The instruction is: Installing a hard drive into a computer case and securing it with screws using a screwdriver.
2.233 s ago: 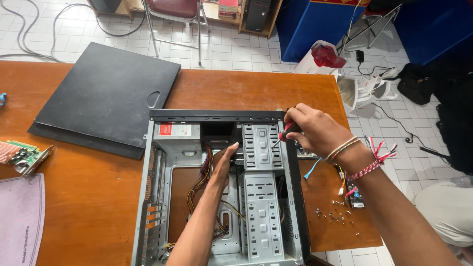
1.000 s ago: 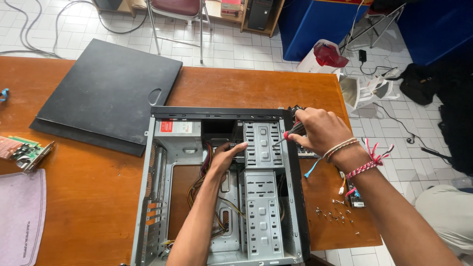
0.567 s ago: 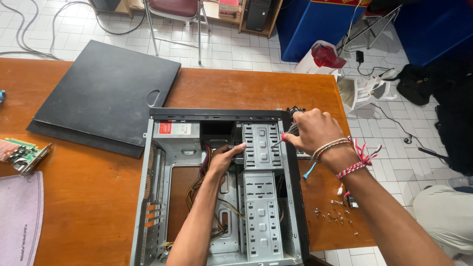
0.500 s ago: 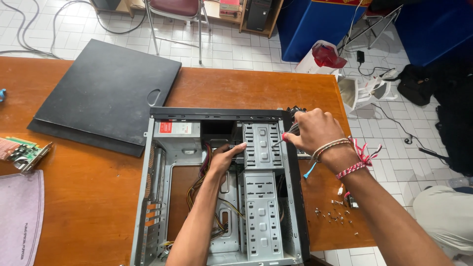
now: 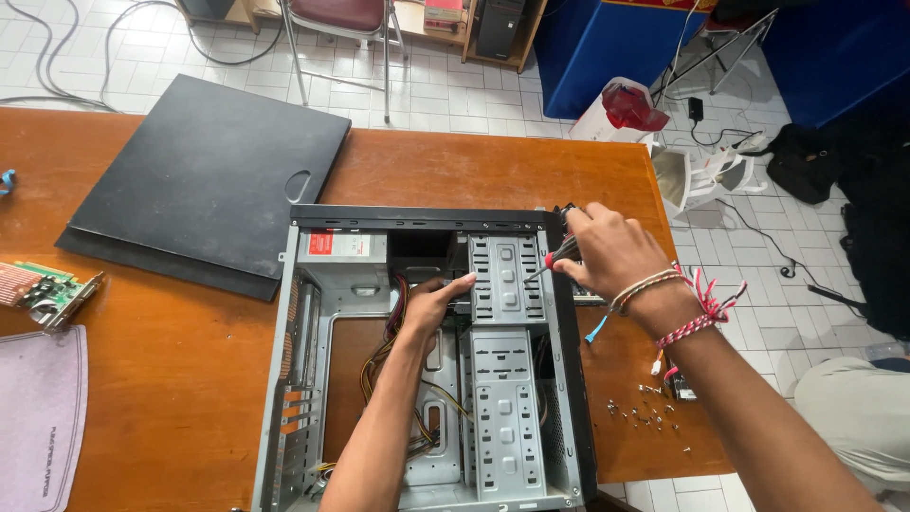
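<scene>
I am reaching my left hand (image 5: 438,301) down into the open computer case (image 5: 313,379), with my fingertips pressing against the side of the metal drive cage (image 5: 507,284). My right hand (image 5: 607,256) is gripping a red-handled screwdriver (image 5: 555,258), its tip pointing at the cage near the case's right wall. Coloured wires (image 5: 379,365) are running under my left forearm. The case is lying on a wooden table (image 5: 171,398), and its black side panel (image 5: 209,180) is resting flat just beside it. Loose screws (image 5: 645,415) are lying to the right, and a green circuit card (image 5: 47,292) is sitting at the far left.
</scene>
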